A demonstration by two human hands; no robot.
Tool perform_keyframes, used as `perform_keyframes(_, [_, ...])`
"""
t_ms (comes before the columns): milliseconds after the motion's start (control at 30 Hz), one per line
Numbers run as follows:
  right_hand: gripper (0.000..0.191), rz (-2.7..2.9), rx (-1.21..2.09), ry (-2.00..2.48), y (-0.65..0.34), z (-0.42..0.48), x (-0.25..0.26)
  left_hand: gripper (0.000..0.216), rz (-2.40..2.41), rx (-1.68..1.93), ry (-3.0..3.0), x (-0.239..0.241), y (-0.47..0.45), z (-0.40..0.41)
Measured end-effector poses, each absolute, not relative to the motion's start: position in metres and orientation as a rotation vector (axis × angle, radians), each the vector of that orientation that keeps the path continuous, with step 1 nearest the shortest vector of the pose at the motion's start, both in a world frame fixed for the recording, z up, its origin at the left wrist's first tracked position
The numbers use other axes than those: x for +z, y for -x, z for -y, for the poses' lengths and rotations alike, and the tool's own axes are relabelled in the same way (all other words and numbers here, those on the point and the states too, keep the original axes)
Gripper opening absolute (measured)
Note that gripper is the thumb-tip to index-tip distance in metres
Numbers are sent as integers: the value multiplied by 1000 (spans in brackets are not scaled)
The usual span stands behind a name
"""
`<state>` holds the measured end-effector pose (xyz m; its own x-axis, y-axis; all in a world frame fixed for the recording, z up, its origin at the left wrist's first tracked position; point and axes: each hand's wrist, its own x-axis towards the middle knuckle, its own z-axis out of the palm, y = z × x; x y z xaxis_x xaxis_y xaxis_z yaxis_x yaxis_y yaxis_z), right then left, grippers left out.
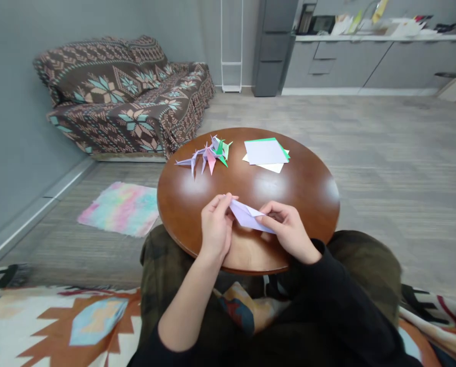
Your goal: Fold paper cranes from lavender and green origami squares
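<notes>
A partly folded sheet of lilac origami paper (pixel 247 215) is held between my hands, just above the near half of the round table. My left hand (pixel 218 224) pinches its left tip between thumb and fingers. On the other end, my right hand (pixel 286 228) grips the paper near a raised flap, thumb on top. Folded paper cranes (pixel 209 156) in lilac, pink and green stand in a cluster on the far left of the tabletop. Far right lies a small stack of square paper (pixel 266 152), lilac on top, with green and cream sheets sticking out beneath.
The brown wooden table (pixel 308 183) stands right in front of my knees. A patterned sofa (pixel 128 97) is at the back left, with a pastel rug (pixel 119 208) on the floor. Grey kitchen cabinets (pixel 343 63) and a tall grey fridge (pixel 276 48) line the back wall.
</notes>
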<state>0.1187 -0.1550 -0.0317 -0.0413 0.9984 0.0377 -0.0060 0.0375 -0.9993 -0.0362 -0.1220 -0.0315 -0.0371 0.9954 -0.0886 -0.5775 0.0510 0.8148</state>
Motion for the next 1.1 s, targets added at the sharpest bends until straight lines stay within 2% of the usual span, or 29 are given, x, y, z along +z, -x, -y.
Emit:
perform_keyframes(133, [21,1088,1158,1134,-119,153,-37,25,-770,1245,-891,-34,33,127])
perform_keyframes(333, [21,1204,1179,1062,-127,150,-36,22,-856,1076,-1174,-32,39,125])
perform_keyframes(367, [22,1182,1158,1048,-128,149,-36,22,-843,996,-1207,-30,42,123])
perform_keyframes(433, [36,1146,1146,1016,-130,148,-35,18,-817,844,-1274,-27,48,122])
perform_keyframes(500, [36,1125,1148,985,-131,147,-35,14,-814,784,-1291,-24,51,121])
perform_keyframes(600, [24,1141,1147,1030,-137,147,-37,18,-861,876,-1202,-22,52,122])
perform_keyframes(700, [21,1238,1119,1112,-145,147,-37,25,-912,895,-1197,-23,55,122])
perform_keyframes(833, [26,1443,844,1141,-151,148,-33,28,-930,794,-1242,-25,57,120])
perform_keyframes(967, [7,1588,705,1188,-145,147,-32,30,-946,889,-1166,-27,54,120])
perform_keyframes(1100, [16,1274,804,1198,-132,147,-36,34,-881,1135,-987,-31,41,126])
